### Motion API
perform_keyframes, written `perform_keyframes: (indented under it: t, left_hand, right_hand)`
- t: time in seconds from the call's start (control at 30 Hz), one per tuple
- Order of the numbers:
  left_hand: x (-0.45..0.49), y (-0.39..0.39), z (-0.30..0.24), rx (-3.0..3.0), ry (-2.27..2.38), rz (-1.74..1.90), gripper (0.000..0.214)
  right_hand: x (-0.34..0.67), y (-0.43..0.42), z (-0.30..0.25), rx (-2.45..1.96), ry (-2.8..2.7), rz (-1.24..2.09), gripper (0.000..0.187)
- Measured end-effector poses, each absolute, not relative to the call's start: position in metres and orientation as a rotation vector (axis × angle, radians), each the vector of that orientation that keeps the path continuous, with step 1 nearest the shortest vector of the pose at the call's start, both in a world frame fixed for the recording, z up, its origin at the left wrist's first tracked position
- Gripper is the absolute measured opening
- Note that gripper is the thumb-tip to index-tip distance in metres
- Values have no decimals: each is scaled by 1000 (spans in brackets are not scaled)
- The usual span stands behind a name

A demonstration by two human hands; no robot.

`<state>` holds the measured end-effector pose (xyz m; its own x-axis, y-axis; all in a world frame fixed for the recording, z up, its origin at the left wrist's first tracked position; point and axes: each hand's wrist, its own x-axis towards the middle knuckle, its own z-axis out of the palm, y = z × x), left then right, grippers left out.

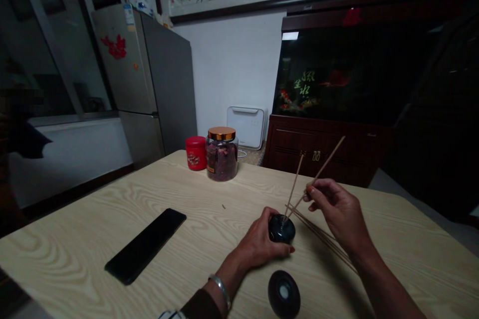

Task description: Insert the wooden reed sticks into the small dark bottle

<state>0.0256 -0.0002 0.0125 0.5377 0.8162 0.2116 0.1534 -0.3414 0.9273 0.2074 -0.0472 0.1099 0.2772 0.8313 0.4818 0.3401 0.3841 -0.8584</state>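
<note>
One stick, aligned from one to seven o'clock, is pinched by the right hand, its lower end at the mouth of the pot, which is clasped over the bench by the left hand.

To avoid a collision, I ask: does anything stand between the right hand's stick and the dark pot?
Nothing visible blocks it: the thin stick in the right hand reaches the dark pot; another stick rises beside its lower end.
</note>
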Motion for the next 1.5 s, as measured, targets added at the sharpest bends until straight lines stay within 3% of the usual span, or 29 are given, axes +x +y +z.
perform_keyframes:
  t: [0.2,0.4,0.53,0.87,1.03,1.13,1.33,1.5]
  left_hand:
    - [25,-1,17,1810,810,849,69]
    - [25,-3,20,1782,820,831,70]
    - [30,1,11,1745,801,831,66]
    - [40,22,-1,1743,750,778,63]
    - [38,15,5,1727,783,786,65]
    - [36,10,14,1733,794,792,66]
    - [34,0,22,1761,876,779,65]
    - [29,-3,16,1760,814,823,64]
  right_hand:
    - [215,-40,97,-1417,-1603,700,33]
    - [266,-38,74,-2005,-1846,146,15]
    - [284,-35,36,-2251,-1973,-29,13]
    - [287,-31,15,-2185,-1863,-26,14]
    - [280,-34,45,-2069,-1785,8,14]
    - [278,-37,77,-1782,-1645,119,16]
    - [263,-51,126,-1277,-1134,398,43]
    - [240,-57,131,-1080,-958,420,40]
